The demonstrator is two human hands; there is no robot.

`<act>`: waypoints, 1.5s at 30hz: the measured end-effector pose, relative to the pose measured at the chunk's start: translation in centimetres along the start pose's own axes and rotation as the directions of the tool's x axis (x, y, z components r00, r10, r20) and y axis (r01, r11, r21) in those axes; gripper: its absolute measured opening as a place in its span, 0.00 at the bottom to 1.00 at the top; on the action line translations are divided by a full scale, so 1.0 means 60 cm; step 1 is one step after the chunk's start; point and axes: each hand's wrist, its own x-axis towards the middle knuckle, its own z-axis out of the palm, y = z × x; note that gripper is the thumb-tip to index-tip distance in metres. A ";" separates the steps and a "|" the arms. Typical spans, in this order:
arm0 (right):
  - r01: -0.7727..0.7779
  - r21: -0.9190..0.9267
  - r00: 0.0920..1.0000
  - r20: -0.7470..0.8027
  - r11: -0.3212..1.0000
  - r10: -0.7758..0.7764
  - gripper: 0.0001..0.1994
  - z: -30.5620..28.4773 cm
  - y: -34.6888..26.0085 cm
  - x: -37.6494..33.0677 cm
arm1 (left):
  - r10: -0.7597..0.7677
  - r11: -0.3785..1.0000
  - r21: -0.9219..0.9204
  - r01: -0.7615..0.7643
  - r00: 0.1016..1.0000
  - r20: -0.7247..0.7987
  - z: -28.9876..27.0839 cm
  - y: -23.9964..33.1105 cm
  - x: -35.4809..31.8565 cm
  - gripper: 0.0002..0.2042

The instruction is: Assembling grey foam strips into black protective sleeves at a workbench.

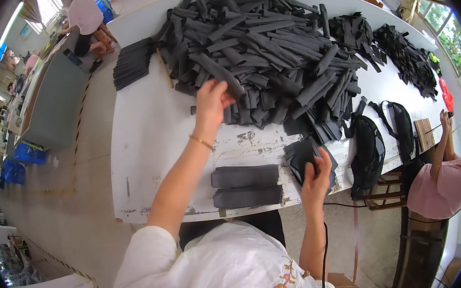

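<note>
My left hand [212, 102] reaches to the near left edge of a large heap of dark grey fabric strips [264, 35]. Its thumb and fingers are closed on one folded fabric strip [217, 72], which slants up and to the left over the heap. At the table's front edge, my right hand [317, 179] is wrapped round a stack of flat black fabric pieces [300, 156], fanned a little. Between my two arms, two neat bundles of dark strips, an upper bundle [244, 176] and a lower bundle [246, 196], lie side by side near the edge.
The white table [146, 130] has worn, stained patches. A row of overlapped strips [133, 63] lies at its far left. Smaller black piles [405, 55] and black bags [368, 144] are on the right. One person [443, 187] sits at right; another [85, 19] is far left.
</note>
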 end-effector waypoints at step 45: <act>0.647 -0.359 0.760 0.234 0.672 -0.607 0.20 0.070 -0.101 -0.032 | -0.208 0.959 -0.161 0.233 0.965 0.162 0.036 0.005 -0.290 0.19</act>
